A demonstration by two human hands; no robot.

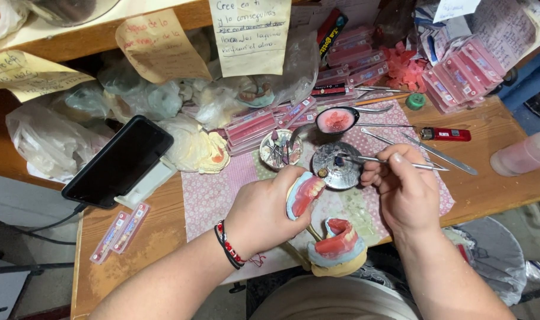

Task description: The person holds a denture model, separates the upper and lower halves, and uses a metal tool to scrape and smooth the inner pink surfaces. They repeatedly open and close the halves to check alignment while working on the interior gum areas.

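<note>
Above patterned cloth, left hand grips glossy pink denture.

The left hand was curled, its back turned up, thumb and fingertips closed around something at their far end. A red-and-black beaded band circled the left wrist, and the bare forearm ran down and leftward. The right hand was bunched in a pen-like pinch, its fingertips pointing left, the wrist bent and the forearm bare.

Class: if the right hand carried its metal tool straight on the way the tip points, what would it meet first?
Probably the round metal dish: the tool in the right hand points left, its tip already over it.
</note>
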